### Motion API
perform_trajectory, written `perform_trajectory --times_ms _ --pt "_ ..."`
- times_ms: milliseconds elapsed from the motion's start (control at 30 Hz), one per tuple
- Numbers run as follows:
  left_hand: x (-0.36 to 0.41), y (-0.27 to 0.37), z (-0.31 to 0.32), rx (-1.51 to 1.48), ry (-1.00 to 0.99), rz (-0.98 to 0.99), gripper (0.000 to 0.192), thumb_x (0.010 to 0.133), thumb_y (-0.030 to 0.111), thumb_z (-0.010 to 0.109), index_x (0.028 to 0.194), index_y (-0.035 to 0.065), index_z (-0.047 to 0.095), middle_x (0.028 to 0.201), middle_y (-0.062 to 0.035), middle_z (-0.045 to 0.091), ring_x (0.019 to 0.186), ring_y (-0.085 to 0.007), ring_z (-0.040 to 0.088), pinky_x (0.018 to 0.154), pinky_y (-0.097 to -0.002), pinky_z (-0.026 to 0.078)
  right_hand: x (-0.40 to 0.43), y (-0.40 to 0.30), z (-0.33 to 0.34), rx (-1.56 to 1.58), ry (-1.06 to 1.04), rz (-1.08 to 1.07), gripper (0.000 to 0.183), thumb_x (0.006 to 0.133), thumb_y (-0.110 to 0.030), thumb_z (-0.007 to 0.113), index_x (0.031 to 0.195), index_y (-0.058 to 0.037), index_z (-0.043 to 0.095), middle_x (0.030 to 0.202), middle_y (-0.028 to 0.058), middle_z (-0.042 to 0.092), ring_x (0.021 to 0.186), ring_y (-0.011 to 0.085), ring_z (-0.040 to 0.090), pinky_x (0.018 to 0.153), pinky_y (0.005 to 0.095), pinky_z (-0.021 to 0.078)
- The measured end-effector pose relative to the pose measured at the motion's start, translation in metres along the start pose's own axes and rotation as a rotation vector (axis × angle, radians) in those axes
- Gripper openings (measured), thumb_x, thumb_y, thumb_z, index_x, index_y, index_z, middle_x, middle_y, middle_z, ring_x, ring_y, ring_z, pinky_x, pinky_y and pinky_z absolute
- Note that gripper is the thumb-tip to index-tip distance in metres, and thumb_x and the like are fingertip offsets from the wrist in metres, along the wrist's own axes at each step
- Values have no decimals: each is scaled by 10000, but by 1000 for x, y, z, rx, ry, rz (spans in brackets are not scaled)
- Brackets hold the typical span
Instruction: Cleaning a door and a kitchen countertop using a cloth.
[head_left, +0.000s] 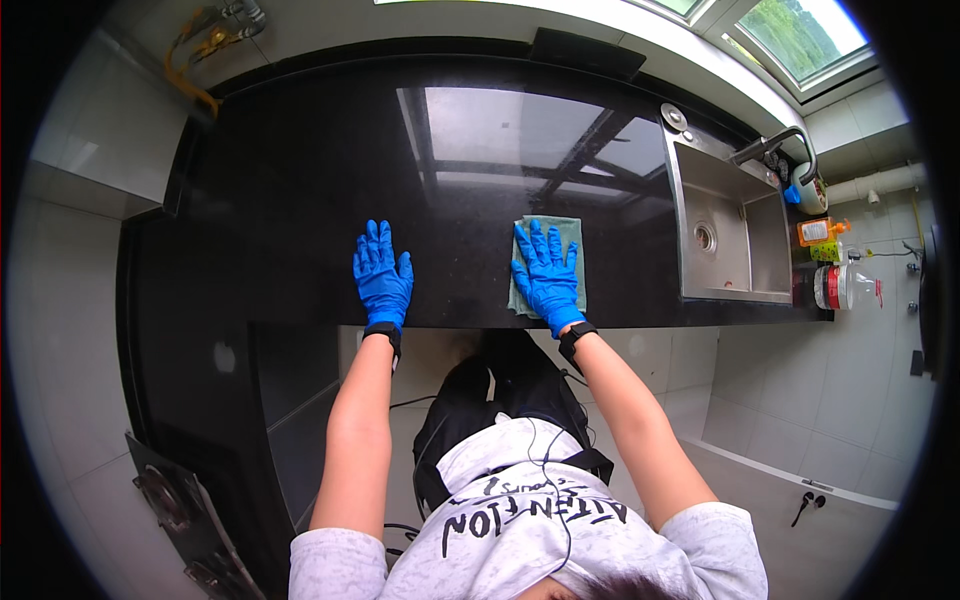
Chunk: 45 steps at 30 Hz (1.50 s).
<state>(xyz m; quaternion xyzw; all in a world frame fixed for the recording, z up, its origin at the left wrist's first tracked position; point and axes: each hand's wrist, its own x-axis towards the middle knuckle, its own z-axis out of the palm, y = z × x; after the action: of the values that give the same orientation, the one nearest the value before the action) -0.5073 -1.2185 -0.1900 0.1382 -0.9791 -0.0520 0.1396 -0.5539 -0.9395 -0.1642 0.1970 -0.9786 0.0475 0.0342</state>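
My left hand (383, 277), in a blue glove, lies palm down on the black countertop (300, 180), its fingers slightly spread and nothing in it. To the right, my right hand (548, 271), gloved in blue too, rests flat on a folded green cloth (574, 227) near the counter's front edge. Its fingers are apart and do not close around the cloth. The cloth's edges show around the hand; its middle is hidden underneath.
A stainless steel sink (716, 217) with a faucet (776, 146) is set in at the right. Beyond it stand an orange pump bottle (817, 231) and a large clear plastic bottle (844, 286). A gas hob (169, 499) lies at the lower left.
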Motion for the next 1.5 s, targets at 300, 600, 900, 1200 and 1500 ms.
perform_trajectory --times_ms 300,600,900,1200,1500 --pt "3 4 -6 -9 -17 -5 657 868 359 504 1441 160 250 1501 -82 218 1320 -321 314 1071 -434 264 73 19 17 -14 27 -14 621 893 -448 433 1452 -292 210 1509 25 206 1373 299 216 1080 575 105" --pt "7 6 -15 -37 -57 -15 659 871 343 503 1443 150 241 1501 -91 214 1326 -321 304 1080 -422 256 130 32 26 -10 47 7 591 905 -457 406 1446 -307 220 1495 29 245 1368 296 226 1077 580 101" --pt "11 10 -21 -8 -130 -42 652 878 348 492 1446 150 239 1506 -85 204 1339 -315 283 1092 -405 244 177 46 31 1 62 9 578 909 -446 399 1444 -316 221 1498 25 239 1374 293 212 1082 574 101" --pt "14 13 -28 -50 -191 -69 642 876 323 493 1443 144 251 1508 -73 203 1347 -315 267 1092 -413 238 224 61 36 -14 55 7 572 911 -445 395 1442 -314 229 1498 22 239 1371 296 220 1087 562 102" --pt "17 13 -29 -58 -207 -60 655 865 301 509 1441 126 252 1506 -91 204 1351 -317 259 1099 -409 226 276 82 42 -22 59 -1 582 899 -462 405 1438 -318 238 1497 38 240 1371 298 218 1085 567 103"
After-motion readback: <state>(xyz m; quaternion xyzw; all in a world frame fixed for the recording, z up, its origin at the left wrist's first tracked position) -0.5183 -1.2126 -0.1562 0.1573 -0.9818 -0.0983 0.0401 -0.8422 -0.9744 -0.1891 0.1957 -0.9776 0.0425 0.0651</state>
